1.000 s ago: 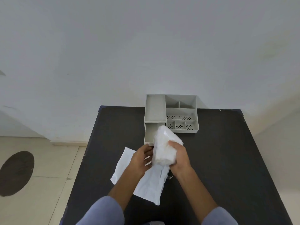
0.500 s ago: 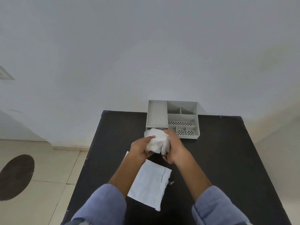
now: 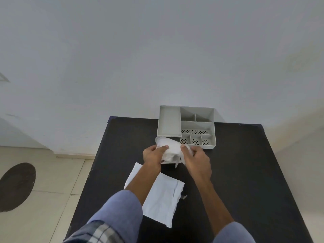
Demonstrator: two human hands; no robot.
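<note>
A crumpled white plastic bag (image 3: 171, 149) is held between both hands just in front of the grey organizer (image 3: 187, 126). My left hand (image 3: 152, 155) grips its left side, thumb on top. My right hand (image 3: 197, 159) grips its right side. The bag hides the organizer's open lower drawer at the front left. A flat white paper sheet (image 3: 162, 195) lies on the black table (image 3: 245, 172) under my forearms.
The grey organizer has several compartments, some with perforated floors, and stands at the table's far edge against a white wall (image 3: 157, 50). Tiled floor (image 3: 43, 181) with a dark round patch (image 3: 16, 186) lies to the left.
Both hands carried the bag forward from above the paper sheet to the organizer's front left, crumpling it smaller; the camera tilted slightly.
</note>
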